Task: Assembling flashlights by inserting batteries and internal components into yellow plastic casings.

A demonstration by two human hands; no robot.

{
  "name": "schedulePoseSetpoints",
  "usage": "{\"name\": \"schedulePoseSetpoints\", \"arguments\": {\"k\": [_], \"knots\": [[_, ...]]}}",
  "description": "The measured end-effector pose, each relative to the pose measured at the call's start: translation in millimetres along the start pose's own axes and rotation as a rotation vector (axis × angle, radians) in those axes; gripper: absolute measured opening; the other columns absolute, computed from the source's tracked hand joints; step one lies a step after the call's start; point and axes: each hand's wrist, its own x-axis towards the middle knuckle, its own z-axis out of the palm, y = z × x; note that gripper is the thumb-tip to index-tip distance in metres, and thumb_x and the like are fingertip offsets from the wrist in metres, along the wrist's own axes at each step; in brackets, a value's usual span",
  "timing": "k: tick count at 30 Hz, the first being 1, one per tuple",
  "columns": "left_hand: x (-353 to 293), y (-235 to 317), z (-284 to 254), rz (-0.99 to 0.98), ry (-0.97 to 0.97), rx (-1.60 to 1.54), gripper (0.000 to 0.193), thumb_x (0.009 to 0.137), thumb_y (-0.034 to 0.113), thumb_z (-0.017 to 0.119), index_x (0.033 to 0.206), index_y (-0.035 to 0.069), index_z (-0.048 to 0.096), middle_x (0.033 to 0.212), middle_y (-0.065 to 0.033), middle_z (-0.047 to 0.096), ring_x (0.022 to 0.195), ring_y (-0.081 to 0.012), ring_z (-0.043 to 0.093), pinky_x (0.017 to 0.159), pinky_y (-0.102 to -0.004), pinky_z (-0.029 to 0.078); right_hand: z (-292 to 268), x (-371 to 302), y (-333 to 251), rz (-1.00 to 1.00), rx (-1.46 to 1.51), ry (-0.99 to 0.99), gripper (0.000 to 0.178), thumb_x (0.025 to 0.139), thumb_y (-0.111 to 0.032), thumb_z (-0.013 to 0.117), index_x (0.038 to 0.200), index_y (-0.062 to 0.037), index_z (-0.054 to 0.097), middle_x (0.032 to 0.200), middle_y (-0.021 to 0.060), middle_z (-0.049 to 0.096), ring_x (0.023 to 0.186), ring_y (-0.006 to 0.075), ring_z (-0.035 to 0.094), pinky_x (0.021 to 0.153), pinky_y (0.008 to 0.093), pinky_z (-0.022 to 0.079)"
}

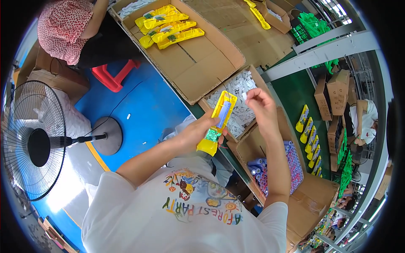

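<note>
My left hand (201, 129) is closed around a yellow plastic housing half (206, 147), held tilted in front of my chest. Inside the housing lie a blue-purple cylindrical battery (224, 113) and a green circuit board (213, 135) with thin wires. To its right, my right hand (263, 109) pinches a small white piece (244, 96) between thumb and fingertips. Below that hand, many similar white pieces (241, 84) fill a cardboard box. Closer to my right forearm, a carton (249, 145) contains rows of purple cylindrical batteries (291, 162).
A large shallow carton (202, 80) holds several yellow housings (179, 37). More housings (311, 137) line the green bench at right, beside a metal frame (325, 61). At left are a standing fan (40, 141), a red stool (112, 78) and a seated person (65, 31).
</note>
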Motion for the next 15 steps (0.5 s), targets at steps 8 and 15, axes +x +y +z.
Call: {"name": "schedulePoseSetpoints", "arguments": {"k": [8, 15], "knots": [[-2, 4, 1, 0.152, -0.010, 0.557, 0.041, 0.100, 0.030, 0.047, 0.130, 0.005, 0.034, 0.086, -0.0061, 0.057, 0.064, -0.0103, 0.058, 0.062, -0.0253, 0.049, 22, -18, -30, 0.083, 0.057, -0.005, 0.027, 0.079, 0.004, 0.068, 0.102, -0.0029, 0.056, 0.093, 0.0031, 0.057, 0.075, 0.0066, 0.058, 0.058, 0.0193, 0.049], [-2, 5, 8, 0.138, -0.063, 0.552, 0.040, 0.101, 0.028, 0.045, 0.132, 0.006, 0.034, 0.084, -0.0050, 0.056, 0.065, -0.0100, 0.059, 0.062, -0.0250, 0.049, 10, -30, -43, 0.151, 0.035, -0.051, 0.040, 0.077, 0.004, 0.071, 0.112, -0.0029, 0.053, 0.109, 0.0085, 0.056, 0.071, 0.0054, 0.059, 0.052, 0.0175, 0.049]]}}
